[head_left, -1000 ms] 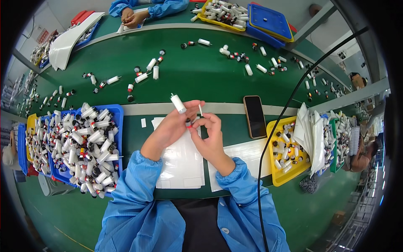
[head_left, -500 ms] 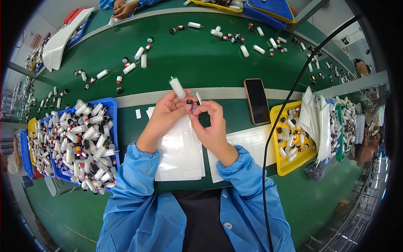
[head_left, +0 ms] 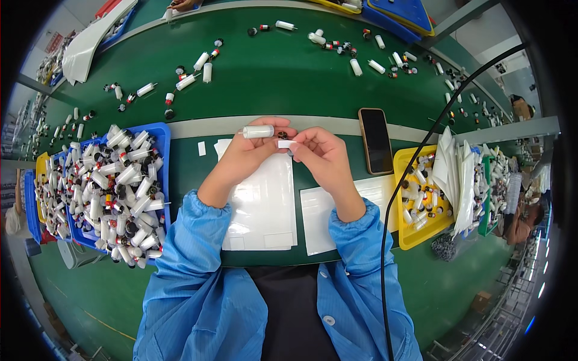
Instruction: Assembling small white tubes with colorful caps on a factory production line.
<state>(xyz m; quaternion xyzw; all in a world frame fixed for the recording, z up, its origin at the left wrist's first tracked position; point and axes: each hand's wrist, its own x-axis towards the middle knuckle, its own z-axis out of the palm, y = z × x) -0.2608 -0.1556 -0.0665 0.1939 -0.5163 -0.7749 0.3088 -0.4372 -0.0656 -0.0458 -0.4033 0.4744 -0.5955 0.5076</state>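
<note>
My left hand is closed around a small white translucent cylinder, which lies nearly level across the fingers. Beside its right end, between the two hands, sits a small dark round part; whether it is joined to the cylinder is hard to see. A short white strip is pinched in the fingertips of my right hand, close against the left fingertips. Under the hands lies a stack of glossy white sheets, and another white sheet is to its right.
A blue tray heaped with similar cylinders stands at left. At right are a phone, a yellow tray of parts and a black cable crossing the view. Several loose cylinders lie on the green surface beyond. Another person's hand shows at top.
The cylinder has tipped from upright to nearly level in my left hand. My right hand has turned and moved slightly right, bringing the white strip flat between the hands.
</note>
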